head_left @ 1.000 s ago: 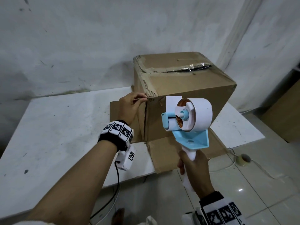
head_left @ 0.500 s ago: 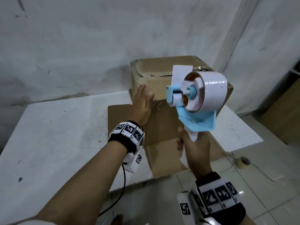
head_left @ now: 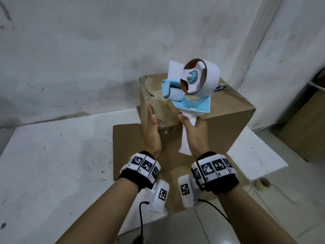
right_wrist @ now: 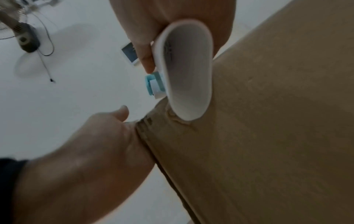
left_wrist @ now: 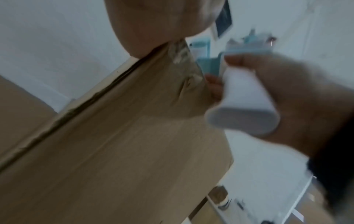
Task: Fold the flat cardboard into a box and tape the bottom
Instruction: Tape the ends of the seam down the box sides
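A brown cardboard box (head_left: 226, 120) stands folded on the white table (head_left: 52, 155), bottom side up, with old tape strips on its top. My left hand (head_left: 152, 131) lies flat with straight fingers against the box's left front corner (left_wrist: 134, 106). My right hand (head_left: 195, 136) grips the white handle of a blue and white tape dispenser (head_left: 191, 88), held up over the box's near top edge. A loose end of white tape (head_left: 174, 69) sticks up from the roll. In the right wrist view the handle (right_wrist: 187, 72) sits beside the box wall (right_wrist: 277, 136).
Loose box flaps (head_left: 126, 147) spread flat on the table under the box and over the front edge. A small tape roll (head_left: 263, 184) and a cable lie on the tiled floor at the right. A grey wall stands close behind.
The right hand has raised the dispenser from in front of the box to above its near top edge. The left hand stopped pinching the corner and now lies flat on it.
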{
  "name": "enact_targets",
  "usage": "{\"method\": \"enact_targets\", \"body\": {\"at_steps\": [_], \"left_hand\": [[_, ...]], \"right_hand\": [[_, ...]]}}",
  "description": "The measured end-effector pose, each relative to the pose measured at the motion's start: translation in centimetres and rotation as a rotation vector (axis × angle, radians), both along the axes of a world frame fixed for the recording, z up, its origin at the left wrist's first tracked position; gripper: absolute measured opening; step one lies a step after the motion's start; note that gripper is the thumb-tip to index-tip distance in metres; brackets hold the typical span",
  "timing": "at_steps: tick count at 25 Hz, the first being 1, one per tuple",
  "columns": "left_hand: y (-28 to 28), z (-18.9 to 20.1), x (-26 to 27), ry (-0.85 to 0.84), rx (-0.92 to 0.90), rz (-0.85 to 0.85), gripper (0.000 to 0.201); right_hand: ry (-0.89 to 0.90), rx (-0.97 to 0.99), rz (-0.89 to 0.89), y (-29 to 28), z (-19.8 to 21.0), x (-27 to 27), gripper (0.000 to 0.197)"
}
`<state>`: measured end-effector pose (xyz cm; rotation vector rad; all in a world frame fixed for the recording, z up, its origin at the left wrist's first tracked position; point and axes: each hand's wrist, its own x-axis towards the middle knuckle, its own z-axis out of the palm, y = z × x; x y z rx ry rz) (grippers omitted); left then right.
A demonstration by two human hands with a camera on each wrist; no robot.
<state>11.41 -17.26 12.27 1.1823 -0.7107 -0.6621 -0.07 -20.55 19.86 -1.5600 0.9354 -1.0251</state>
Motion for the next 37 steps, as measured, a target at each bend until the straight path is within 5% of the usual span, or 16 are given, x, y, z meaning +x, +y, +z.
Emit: {"method": "enact_targets", "body": {"at_steps": [2, 5, 8, 10, 13, 17, 24, 28, 31, 33, 37], "left_hand": [[-0.8, 0.7, 2.5, 0.157, 0.052, -0.134, 0.089], [-2.3, 1.8, 4.0, 0.176, 0.047, -0.141, 0.082], [-1.6, 1.0, 2.8, 0.046, 0.01, -0.022, 0.079], [-0.7, 0.3, 1.5, -0.221, 0.142, 0.142, 0.075], [1.0, 1.5, 0.8, -0.843, 0.45, 0.224, 0.069], [0.5, 3.2, 2.5, -1.015, 0.654, 0.1, 0.065], [-4.0, 5.5, 6.3, -0.901, 0.767, -0.006, 0.076], [-5.8, 4.2, 8.3, -0.619, 0.436, 0.011, 0.065], [-5.9, 1.6, 9.0, -0.241, 0.363, -0.037, 0.118], [-6.1, 0.4, 9.0, -0.208, 0.334, -0.028, 0.131], [-4.0, 0.8, 7.9, -0.488, 0.212, -0.018, 0.076]], "right_hand": [[-0.043, 0.002, 0.006, -0.2, -0.6, 0.0, 0.012], [-0.112, 0.01, -0.008, -0.6, -0.9, -0.1, 0.019], [-0.07, 0.008, -0.016, -0.6, -1.2, 0.0, 0.008], [-0.052, 0.004, -0.021, -0.5, -1.2, -0.1, 0.007], [-0.018, -0.003, -0.016, -0.8, -1.1, 0.0, 0.007], [0.007, -0.005, -0.038, -0.9, -1.1, 0.3, 0.009], [0.067, -0.021, -0.012, -1.1, -0.7, 0.1, 0.017], [0.082, -0.017, -0.068, -0.9, -0.6, 0.6, 0.01], [0.072, 0.0, -0.112, -0.9, -0.7, 1.0, 0.01], [0.072, 0.011, -0.123, -0.8, -0.6, 1.0, 0.014], [0.062, 0.061, -0.084, -0.6, 0.3, 1.0, 0.017]]}}
